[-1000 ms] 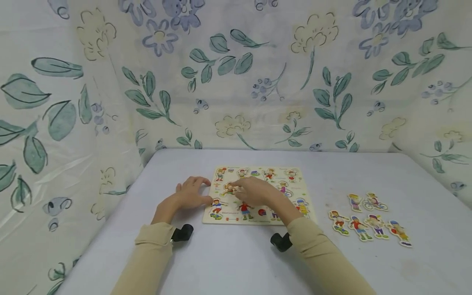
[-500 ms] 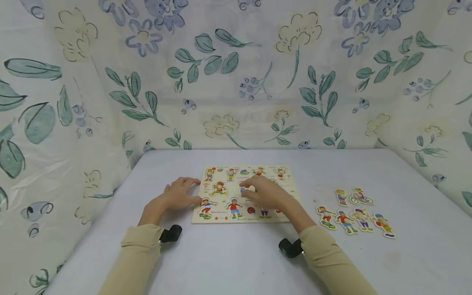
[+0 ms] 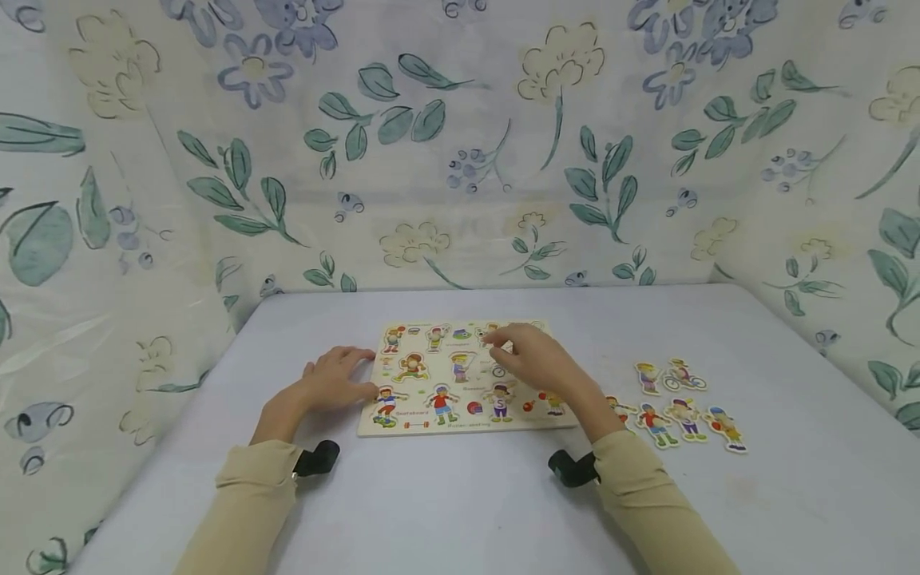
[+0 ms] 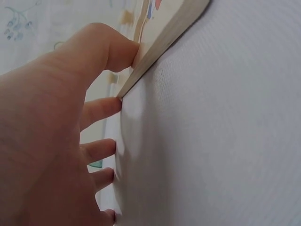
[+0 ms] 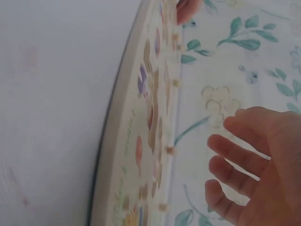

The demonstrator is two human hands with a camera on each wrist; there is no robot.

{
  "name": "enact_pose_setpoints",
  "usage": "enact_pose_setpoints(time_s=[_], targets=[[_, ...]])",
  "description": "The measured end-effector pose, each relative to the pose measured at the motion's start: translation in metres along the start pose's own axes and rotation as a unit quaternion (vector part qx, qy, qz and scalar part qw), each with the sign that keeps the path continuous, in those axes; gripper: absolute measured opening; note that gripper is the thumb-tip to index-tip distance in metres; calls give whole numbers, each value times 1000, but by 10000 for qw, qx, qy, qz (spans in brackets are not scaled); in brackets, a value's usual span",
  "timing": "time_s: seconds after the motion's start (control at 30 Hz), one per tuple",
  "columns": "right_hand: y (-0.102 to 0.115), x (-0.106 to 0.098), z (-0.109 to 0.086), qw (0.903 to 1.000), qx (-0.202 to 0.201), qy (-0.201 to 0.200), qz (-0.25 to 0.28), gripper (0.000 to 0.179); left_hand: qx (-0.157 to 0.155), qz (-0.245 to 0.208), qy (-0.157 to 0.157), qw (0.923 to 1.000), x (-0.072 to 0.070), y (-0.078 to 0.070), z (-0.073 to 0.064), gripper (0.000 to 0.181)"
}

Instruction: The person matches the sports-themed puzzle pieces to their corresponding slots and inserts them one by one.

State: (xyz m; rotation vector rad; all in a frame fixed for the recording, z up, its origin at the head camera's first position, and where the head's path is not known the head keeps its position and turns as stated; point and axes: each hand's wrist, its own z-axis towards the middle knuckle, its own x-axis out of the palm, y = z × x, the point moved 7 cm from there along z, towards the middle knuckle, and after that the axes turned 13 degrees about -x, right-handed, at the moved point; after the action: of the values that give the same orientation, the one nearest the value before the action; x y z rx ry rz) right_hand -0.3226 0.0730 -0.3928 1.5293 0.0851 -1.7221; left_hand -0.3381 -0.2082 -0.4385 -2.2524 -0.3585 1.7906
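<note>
A cream wooden puzzle board (image 3: 440,374) with printed child figures in sports poses lies flat on the table. My left hand (image 3: 327,380) stays at its left edge, fingers spread. In the left wrist view the thumb (image 4: 121,52) presses on the board's rim and the index fingertip meets its corner. Over the board's right half hovers my right hand (image 3: 535,358), its loosely bent fingers holding nothing. It hides part of the upper-right figures. The right wrist view shows those fingers (image 5: 240,155) apart from the board. A running figure (image 3: 412,366) shows at the board's left middle.
Right of the board lie several loose cut-out pieces, among them a cyclist (image 3: 683,375), a roller skater (image 3: 656,425) and a basketball player (image 3: 726,429). My right forearm partly covers a skateboarder piece (image 3: 618,409). A flowered cloth (image 3: 460,160) hangs behind the white table.
My right hand has lifted away from the running figure and moved right across the board, uncovering the middle figures. The left hand keeps its place at the edge. The head view has turned right.
</note>
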Motion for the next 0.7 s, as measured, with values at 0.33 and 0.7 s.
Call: enact_pose_setpoints(time_s=[0.33,0.7], targets=[[-33,-47,-19,9979,291,-575,24,32,-7,-14,21,10000,-1,-1,-1,71],[-86,-99,-72,9834,1587,-652,-586,38,-41,-12,-142,9999,2,-3,0,82]])
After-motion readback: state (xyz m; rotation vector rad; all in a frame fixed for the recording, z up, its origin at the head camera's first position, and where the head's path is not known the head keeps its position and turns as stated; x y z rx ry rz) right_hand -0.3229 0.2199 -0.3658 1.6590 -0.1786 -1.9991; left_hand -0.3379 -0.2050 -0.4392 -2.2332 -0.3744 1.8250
